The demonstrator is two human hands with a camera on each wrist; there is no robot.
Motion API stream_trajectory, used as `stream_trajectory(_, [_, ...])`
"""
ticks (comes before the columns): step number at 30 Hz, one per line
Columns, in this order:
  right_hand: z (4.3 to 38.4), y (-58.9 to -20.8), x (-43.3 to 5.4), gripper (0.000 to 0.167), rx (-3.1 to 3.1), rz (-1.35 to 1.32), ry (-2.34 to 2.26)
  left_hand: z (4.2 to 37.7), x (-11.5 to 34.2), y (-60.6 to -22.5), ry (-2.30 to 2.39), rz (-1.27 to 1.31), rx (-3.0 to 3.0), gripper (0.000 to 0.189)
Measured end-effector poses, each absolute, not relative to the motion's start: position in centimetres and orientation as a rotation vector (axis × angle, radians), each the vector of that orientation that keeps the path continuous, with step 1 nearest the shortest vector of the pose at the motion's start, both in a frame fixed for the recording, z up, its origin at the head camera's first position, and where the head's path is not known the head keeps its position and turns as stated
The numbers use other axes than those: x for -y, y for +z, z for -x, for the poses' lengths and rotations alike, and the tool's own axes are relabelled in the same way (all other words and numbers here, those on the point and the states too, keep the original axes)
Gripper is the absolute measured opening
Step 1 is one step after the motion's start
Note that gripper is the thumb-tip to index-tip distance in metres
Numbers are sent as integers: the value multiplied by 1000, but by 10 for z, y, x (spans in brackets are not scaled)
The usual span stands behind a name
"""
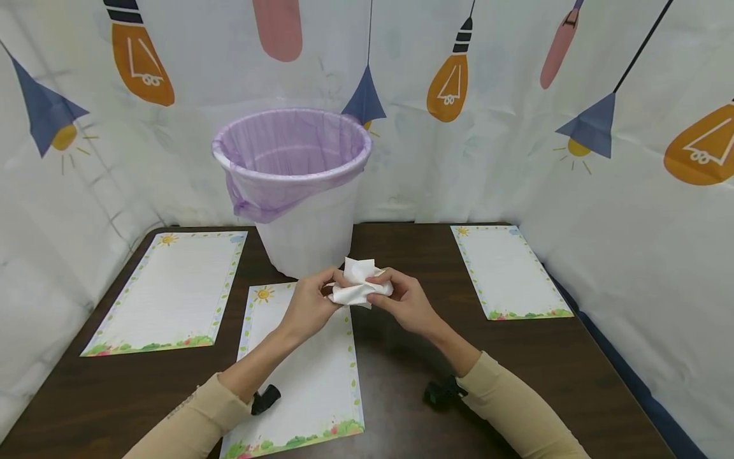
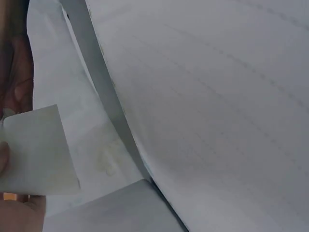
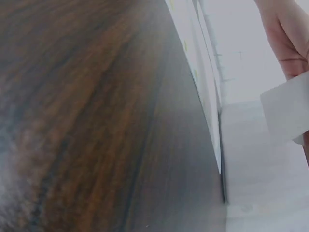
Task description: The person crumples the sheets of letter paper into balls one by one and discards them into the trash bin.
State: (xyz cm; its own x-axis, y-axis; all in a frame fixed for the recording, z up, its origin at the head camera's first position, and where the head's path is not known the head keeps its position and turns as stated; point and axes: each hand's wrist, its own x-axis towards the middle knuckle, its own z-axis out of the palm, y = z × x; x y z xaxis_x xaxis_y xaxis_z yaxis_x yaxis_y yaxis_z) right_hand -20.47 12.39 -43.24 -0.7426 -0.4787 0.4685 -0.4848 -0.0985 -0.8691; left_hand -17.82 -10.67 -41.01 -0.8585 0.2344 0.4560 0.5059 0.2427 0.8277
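Observation:
A crumpled piece of white paper (image 1: 358,284) is held up between both hands, in front of the bin's base in the head view. My left hand (image 1: 312,303) pinches its left side, while my right hand (image 1: 408,305) grips the right side between thumb and fingers. Below the left forearm lies a bordered white sheet (image 1: 304,376) with a sun and plants printed on it. A flat flap of the held paper (image 2: 38,154) shows at the left of the left wrist view. At the right edge of the right wrist view, part of the same paper (image 3: 287,111) appears beside fingers.
A white bin (image 1: 309,236) with a purple liner (image 1: 264,197) stands at the back of the dark wooden table (image 1: 413,395). Similar bordered sheets lie at the left (image 1: 172,290) and right (image 1: 507,274). A lamp-patterned white cloth (image 1: 504,159) hangs behind.

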Motion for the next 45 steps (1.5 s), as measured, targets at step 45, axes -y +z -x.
stream_trajectory(45, [208,-425,-126,28,1997,-1080,2005,181,129,-402,-2519,796,2116,89])
